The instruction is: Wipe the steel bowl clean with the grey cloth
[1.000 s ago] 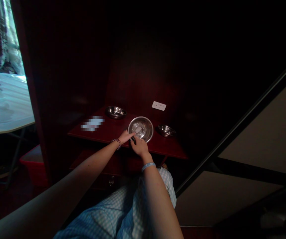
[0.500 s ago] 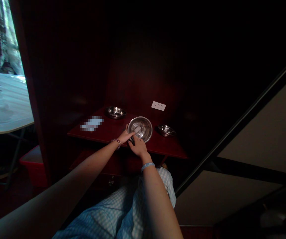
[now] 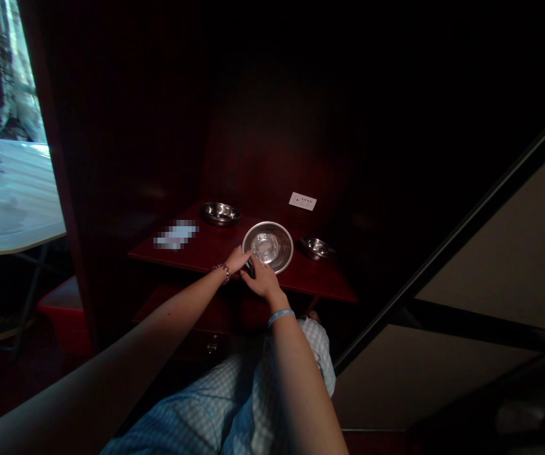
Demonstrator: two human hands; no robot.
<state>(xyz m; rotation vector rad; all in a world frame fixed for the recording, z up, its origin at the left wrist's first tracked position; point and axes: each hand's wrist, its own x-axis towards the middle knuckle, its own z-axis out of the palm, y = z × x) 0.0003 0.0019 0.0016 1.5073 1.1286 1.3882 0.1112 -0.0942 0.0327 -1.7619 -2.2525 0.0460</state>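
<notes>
Observed from the head view: a large steel bowl (image 3: 268, 246) stands on a dark red wooden counter (image 3: 206, 249) inside a dim, wood-panelled recess. The bowl sits near the counter's front edge, roughly midway along it, and appears to rest flat; a pale reflection shows in its base. Both of the person's hands meet at the bowl's near rim. The left hand (image 3: 239, 259) reaches in from the left with fingers extended onto the rim at its near-left side; it touches the bowl, but whether it grips or merely rests there cannot be told in this light. A beaded bracelet (image 3: 223, 270) sits on that wrist. The right hand (image 3: 261, 278) lies just beside the left, its fingers curled at the near edge of the bowl, in contact with the rim; a firm grip cannot be confirmed. A pale blue wristband (image 3: 280, 316) circles the right wrist. Two smaller steel bowls share the counter: one at the rear left (image 3: 220, 213), well apart from the hands, and one to the right (image 3: 317, 248), near the large bowl but not touching it. A blurred pale patch (image 3: 175, 234) lies on the counter's left portion. A white socket plate (image 3: 302, 201) is fixed on the back panel above the counter. Light checked clothing (image 3: 234, 398) shows at the lower centre. At far left, beyond the recess, a pale table (image 3: 11, 208) is in daylight.
</notes>
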